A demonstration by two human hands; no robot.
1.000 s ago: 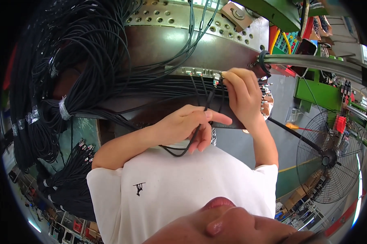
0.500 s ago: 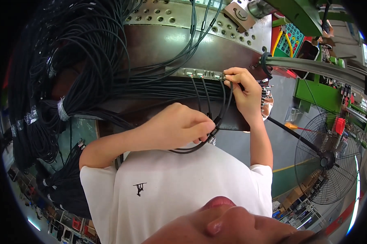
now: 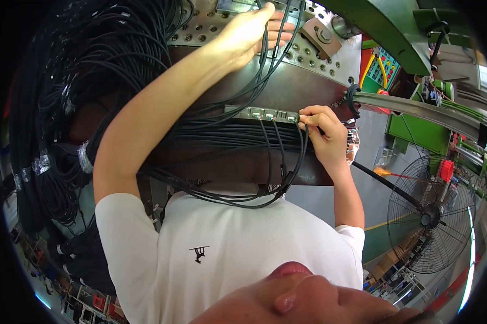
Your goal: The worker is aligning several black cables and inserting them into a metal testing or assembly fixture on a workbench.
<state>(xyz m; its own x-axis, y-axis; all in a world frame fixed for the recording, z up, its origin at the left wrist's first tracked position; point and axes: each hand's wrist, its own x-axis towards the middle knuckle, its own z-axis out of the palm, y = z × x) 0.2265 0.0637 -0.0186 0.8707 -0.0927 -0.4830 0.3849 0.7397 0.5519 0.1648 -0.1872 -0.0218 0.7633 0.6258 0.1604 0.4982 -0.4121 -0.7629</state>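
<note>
Stretched out to the far side, my left hand (image 3: 249,32) reaches around several black cables (image 3: 265,51) that hang there. Its fingers are extended behind them and the thumb is apart, so the hand is open. My right hand (image 3: 327,132) pinches the end of a black cable (image 3: 306,141) at the right end of a narrow metal fixture (image 3: 243,112). The pinched tip is mostly hidden by the fingers. Small connectors (image 3: 270,116) sit in the fixture, with cables running from them toward me and looping in front of my shirt.
Large bundles of black cable (image 3: 119,48) fill the left side. A perforated metal plate (image 3: 200,29) with a bolted block (image 3: 321,36) lies beyond the dark worktop (image 3: 216,167). Green machine parts (image 3: 383,27) overhang the right, and a caged fan (image 3: 432,216) stands farther right.
My left hand has let go of the looped cables near my chest and moved far forward to the hanging cables. My right hand keeps its pinch at the fixture.
</note>
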